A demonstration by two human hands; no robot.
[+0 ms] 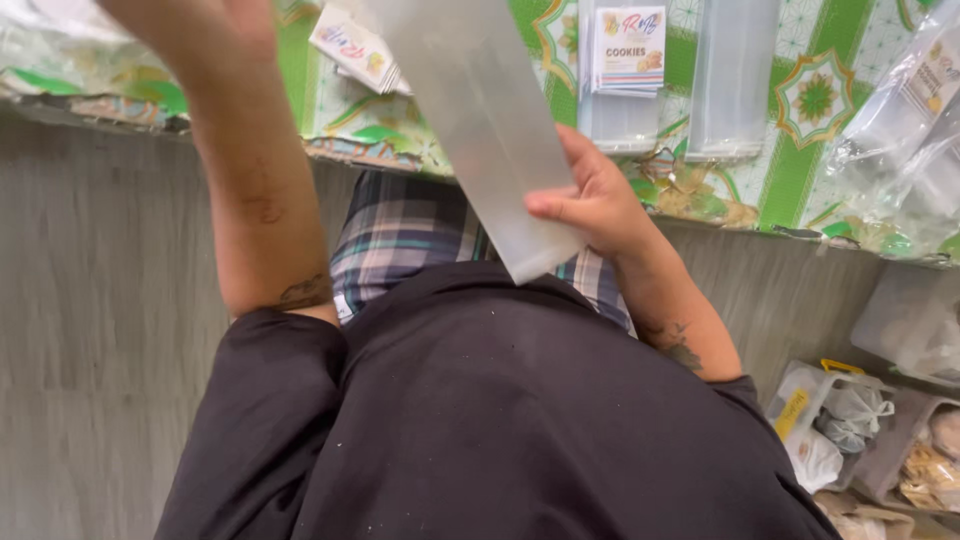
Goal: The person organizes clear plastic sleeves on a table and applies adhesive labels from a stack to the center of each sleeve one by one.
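- Two bare arms rise over a green patterned tablecloth [800,170] along the frame's top.
- At centre, the right hand [590,205] pinches a long clear plastic sleeve [490,130]; its upper end runs out of frame.
- At upper left, the left hand [215,25] is cut off by the frame edge, so its grip cannot be told.
- Clear packets with printed labels [628,50] lie at top centre.
- At lower right, bagged goods [850,415] are partly cropped.

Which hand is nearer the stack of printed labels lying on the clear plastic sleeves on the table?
Right. The right hand, gripping the long clear plastic sleeve, sits just below and left of the stack of printed labels. The left hand is out of frame; only its forearm shows, far left.
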